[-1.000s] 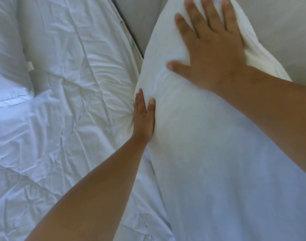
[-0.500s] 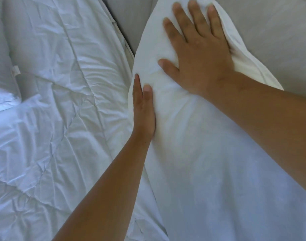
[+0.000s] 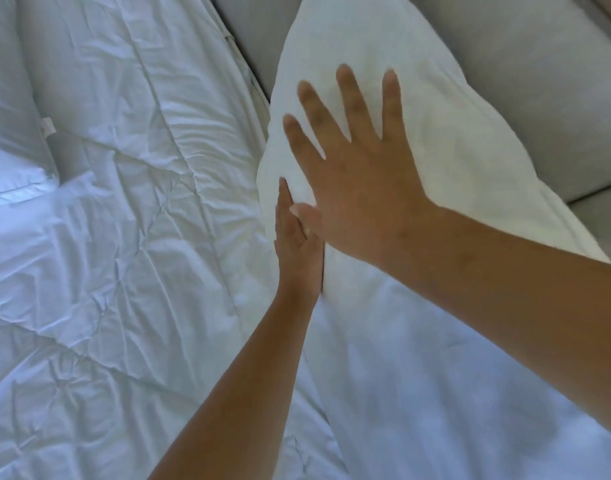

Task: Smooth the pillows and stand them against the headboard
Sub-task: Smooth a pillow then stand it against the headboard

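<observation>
right hand is seen with fingers spread, blurred, over the white pillow. left hand is laid flat, fingers together, along the pillow's left edge. pillow is leaned against the grey headboard, right of the creased duvet.

Both forearms bare to the frame edge; no sleeves visible. Left hand and right hand: no gloves, rings, or watch.
</observation>
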The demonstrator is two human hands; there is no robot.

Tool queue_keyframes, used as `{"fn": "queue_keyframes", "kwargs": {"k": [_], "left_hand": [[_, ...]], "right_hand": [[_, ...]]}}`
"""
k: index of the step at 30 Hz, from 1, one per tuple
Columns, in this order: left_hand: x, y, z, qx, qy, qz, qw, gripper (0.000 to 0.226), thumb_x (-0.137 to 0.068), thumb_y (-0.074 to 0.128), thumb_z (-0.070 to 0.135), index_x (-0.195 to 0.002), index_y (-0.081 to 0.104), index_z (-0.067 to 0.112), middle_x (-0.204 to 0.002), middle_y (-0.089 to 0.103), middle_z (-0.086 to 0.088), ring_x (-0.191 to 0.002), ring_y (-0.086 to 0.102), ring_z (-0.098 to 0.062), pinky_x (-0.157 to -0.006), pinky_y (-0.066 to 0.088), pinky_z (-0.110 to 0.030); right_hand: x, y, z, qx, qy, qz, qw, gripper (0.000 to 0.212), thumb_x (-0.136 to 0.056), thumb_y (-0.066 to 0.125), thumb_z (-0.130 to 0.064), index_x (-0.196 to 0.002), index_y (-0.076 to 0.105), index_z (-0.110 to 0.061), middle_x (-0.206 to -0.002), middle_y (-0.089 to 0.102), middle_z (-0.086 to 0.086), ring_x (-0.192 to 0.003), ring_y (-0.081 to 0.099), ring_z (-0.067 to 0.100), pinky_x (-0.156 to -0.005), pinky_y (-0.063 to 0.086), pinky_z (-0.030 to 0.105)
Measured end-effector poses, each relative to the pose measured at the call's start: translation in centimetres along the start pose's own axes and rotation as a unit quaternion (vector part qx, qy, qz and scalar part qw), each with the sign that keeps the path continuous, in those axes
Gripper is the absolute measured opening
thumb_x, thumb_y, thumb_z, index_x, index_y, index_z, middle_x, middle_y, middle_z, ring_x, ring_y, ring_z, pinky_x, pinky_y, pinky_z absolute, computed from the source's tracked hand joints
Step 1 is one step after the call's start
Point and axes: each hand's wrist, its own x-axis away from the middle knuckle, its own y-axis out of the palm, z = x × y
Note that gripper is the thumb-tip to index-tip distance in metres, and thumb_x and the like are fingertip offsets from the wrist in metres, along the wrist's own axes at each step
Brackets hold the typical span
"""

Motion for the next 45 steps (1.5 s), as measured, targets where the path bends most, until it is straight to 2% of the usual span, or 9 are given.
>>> {"fn": "queue_keyframes", "kwargs": {"k": [2,4,9,18,26,35,38,41,45], "left_hand": [[4.0,0.3,-1.0,0.010,-0.023,-0.004,1.000,0.093,-0.082,0.040,0.083,-0.157,0.015,0.035,-0.164,0.021,0.011,-0.151,0.021,-0.012,-0.120,0.024,-0.051],[8.7,0.7,-1.9,-0.031,-0.073,0.021,0.997,0.093,-0.081,0.039,0.081,-0.157,0.011,0.035,-0.164,0.011,0.017,-0.150,0.014,-0.002,-0.123,0.021,-0.044],[18.7,2.2,-2.7,-0.086,-0.115,0.010,0.990,0.102,-0.077,0.042,0.080,-0.158,0.005,0.030,-0.161,0.006,0.022,-0.146,0.009,0.010,-0.124,0.016,-0.031],[30.0,3.8,-3.9,-0.090,-0.166,-0.003,0.982,0.119,-0.066,0.051,0.088,-0.157,-0.001,0.032,-0.164,0.005,0.016,-0.150,0.012,-0.002,-0.123,0.021,-0.040],[37.5,5.5,-4.5,-0.057,-0.202,-0.025,0.977,0.126,-0.064,0.058,0.087,-0.158,-0.006,0.033,-0.164,-0.001,0.018,-0.150,0.008,0.000,-0.123,0.022,-0.040],[38.3,5.3,-5.7,-0.061,-0.210,-0.017,0.976,0.121,-0.065,0.059,0.083,-0.157,-0.001,0.033,-0.164,0.001,0.017,-0.150,0.010,-0.004,-0.122,0.023,-0.038],[38.7,4.5,-6.3,-0.023,-0.276,0.054,0.960,0.115,-0.065,0.058,0.079,-0.157,0.010,0.028,-0.162,0.020,0.004,-0.144,0.030,-0.011,-0.115,0.033,-0.034],[38.3,4.4,-6.7,0.009,-0.309,0.054,0.949,0.110,-0.069,0.055,0.080,-0.157,0.011,0.030,-0.160,0.027,0.003,-0.141,0.035,-0.014,-0.110,0.033,-0.029],[37.7,5.6,-6.9,0.036,-0.285,0.081,0.955,0.108,-0.071,0.053,0.080,-0.157,0.013,0.028,-0.158,0.030,0.005,-0.140,0.036,-0.011,-0.111,0.031,-0.027]], "right_hand": [[3.1,0.0,-1.0,0.005,0.003,-0.022,1.000,0.093,-0.089,0.030,-0.075,-0.160,0.003,-0.021,-0.167,-0.009,0.016,-0.150,-0.009,0.049,-0.116,-0.004,0.071],[5.4,0.6,0.1,-0.014,0.024,-0.042,0.999,0.095,-0.089,0.031,-0.073,-0.160,0.000,-0.019,-0.166,-0.014,0.016,-0.150,-0.012,0.048,-0.117,-0.004,0.070],[12.2,1.1,1.7,-0.047,0.058,-0.062,0.995,0.106,-0.081,0.036,-0.080,-0.160,0.003,-0.018,-0.166,-0.011,0.018,-0.150,-0.010,0.047,-0.118,-0.003,0.068],[24.5,0.8,2.0,-0.064,0.070,-0.084,0.992,0.121,-0.070,0.038,-0.087,-0.160,-0.007,-0.020,-0.163,-0.017,0.024,-0.150,-0.013,0.047,-0.118,-0.005,0.067],[33.4,-0.5,3.3,-0.060,0.062,-0.106,0.991,0.123,-0.069,0.035,-0.088,-0.159,-0.009,-0.016,-0.163,-0.017,0.026,-0.151,-0.007,0.047,-0.118,0.000,0.068],[34.2,0.2,3.5,-0.070,0.055,-0.079,0.993,0.120,-0.074,0.047,-0.082,-0.160,-0.004,-0.015,-0.164,-0.011,0.026,-0.152,-0.004,0.046,-0.121,0.001,0.063],[34.8,-0.5,3.9,-0.105,0.079,-0.055,0.990,0.117,-0.075,0.052,-0.078,-0.160,0.005,-0.013,-0.165,-0.006,0.023,-0.152,0.001,0.044,-0.123,0.007,0.057],[36.1,-1.3,3.9,-0.128,0.120,-0.057,0.983,0.117,-0.073,0.054,-0.077,-0.160,0.009,-0.012,-0.165,0.000,0.025,-0.150,0.014,0.044,-0.120,0.020,0.051],[36.9,-1.7,3.0,-0.112,0.167,-0.075,0.977,0.115,-0.074,0.051,-0.081,-0.159,0.012,-0.015,-0.149,0.031,0.034,-0.116,0.052,0.046,-0.093,0.044,0.053]]}}
